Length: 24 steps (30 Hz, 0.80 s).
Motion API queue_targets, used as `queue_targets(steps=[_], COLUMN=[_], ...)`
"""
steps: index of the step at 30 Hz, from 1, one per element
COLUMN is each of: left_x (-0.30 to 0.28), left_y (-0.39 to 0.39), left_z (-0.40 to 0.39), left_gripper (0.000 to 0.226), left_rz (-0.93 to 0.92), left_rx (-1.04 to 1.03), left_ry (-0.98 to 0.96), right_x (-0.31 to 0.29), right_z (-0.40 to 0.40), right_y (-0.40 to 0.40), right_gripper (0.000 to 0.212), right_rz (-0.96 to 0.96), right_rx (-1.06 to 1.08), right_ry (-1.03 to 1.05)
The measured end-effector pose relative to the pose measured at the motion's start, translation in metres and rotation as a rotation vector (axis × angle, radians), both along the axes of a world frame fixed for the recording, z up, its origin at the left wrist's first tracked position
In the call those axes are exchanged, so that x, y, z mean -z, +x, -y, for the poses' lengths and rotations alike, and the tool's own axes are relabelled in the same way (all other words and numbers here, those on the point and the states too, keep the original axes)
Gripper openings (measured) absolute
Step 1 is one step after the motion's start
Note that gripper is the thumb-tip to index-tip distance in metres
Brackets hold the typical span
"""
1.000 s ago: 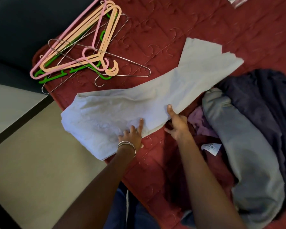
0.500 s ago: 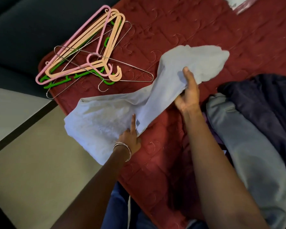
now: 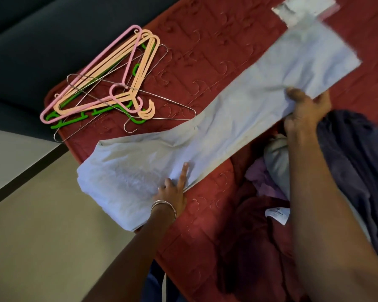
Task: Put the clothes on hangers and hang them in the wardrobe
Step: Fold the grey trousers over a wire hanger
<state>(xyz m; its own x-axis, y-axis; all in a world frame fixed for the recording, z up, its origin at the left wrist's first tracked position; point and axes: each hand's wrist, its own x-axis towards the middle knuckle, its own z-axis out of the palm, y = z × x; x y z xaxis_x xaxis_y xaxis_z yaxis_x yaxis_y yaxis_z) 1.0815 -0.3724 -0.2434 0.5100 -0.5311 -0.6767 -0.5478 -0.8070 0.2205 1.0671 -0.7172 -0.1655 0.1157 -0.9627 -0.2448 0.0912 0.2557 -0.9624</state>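
Since half a second ago, the right hand (image 3: 304,112) has drawn the far end of the long pale grey folded garment (image 3: 216,136) out toward the upper right, so the cloth now lies stretched in a flat diagonal band across the dark red quilted bedspread (image 3: 205,62) rather than bunched and lifted in the middle. That hand grips the garment's near edge, thumb on top and fingers curled beneath. The left hand (image 3: 172,190), with metal bangles at the wrist, stays where it was on the cloth's lower, wider end, index finger extended and pressing the fabric down, its other fingers loosely bent. To the upper left of the garment, just beside it, lies the heap of pink, peach, green and wire hangers (image 3: 109,88), unmoved on the bedspread. Right of the right forearm sits a pile of dark navy, grey and lilac clothes (image 3: 354,153), partly hidden by the arm.
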Motion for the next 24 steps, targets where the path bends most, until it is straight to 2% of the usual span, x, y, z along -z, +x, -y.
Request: queue_targets(steps=[3, 5, 8, 11, 12, 15, 17, 18, 21, 24], left_x=[0.001, 0.003, 0.011, 0.007, 0.003, 0.001, -0.001, -0.003, -0.007, -0.003], left_y=[-0.005, -0.003, 0.014, 0.039, 0.047, 0.068, 0.080, 0.084, 0.081, 0.073], left_z=[0.000, 0.002, 0.005, 0.011, 0.015, 0.026, 0.036, 0.040, 0.048, 0.048], left_gripper=[0.094, 0.088, 0.074, 0.051, 0.043, 0.033, 0.037, 0.042, 0.067, 0.101], left_rz=[-0.082, -0.115, -0.205, -0.309, -0.285, -0.016, 0.088, 0.104, 0.158, 0.124], left_rx=[0.060, 0.094, 0.116, 0.056, 0.022, -0.155, -0.203, -0.161, -0.038, -0.081], left_ry=[0.070, 0.104, 0.149, -0.023, -0.104, -0.326, -0.391, -0.356, -0.161, 0.001], right_x=[0.037, 0.047, 0.046, 0.048, 0.050, 0.052, 0.054, 0.054, 0.056, 0.057], right_z=[0.004, -0.005, -0.028, -0.062, -0.075, -0.102, -0.110, -0.111, -0.100, -0.087], right_y=[-0.040, -0.054, -0.058, -0.054, -0.052, -0.043, -0.038, -0.035, -0.025, -0.008], right_gripper=[0.066, 0.073, 0.081, 0.071, 0.066, 0.035, 0.032, 0.033, 0.036, 0.050], right_rz=[-0.623, -0.643, -0.556, -0.656, -0.700, -0.868, -0.970, -0.996, -0.938, -0.821], right_rx=[0.079, 0.041, 0.049, 0.093, 0.081, -0.082, -0.243, -0.275, -0.188, -0.074], right_ry=[0.184, 0.169, -0.055, -0.164, -0.182, -0.163, -0.044, 0.000, 0.094, 0.220])
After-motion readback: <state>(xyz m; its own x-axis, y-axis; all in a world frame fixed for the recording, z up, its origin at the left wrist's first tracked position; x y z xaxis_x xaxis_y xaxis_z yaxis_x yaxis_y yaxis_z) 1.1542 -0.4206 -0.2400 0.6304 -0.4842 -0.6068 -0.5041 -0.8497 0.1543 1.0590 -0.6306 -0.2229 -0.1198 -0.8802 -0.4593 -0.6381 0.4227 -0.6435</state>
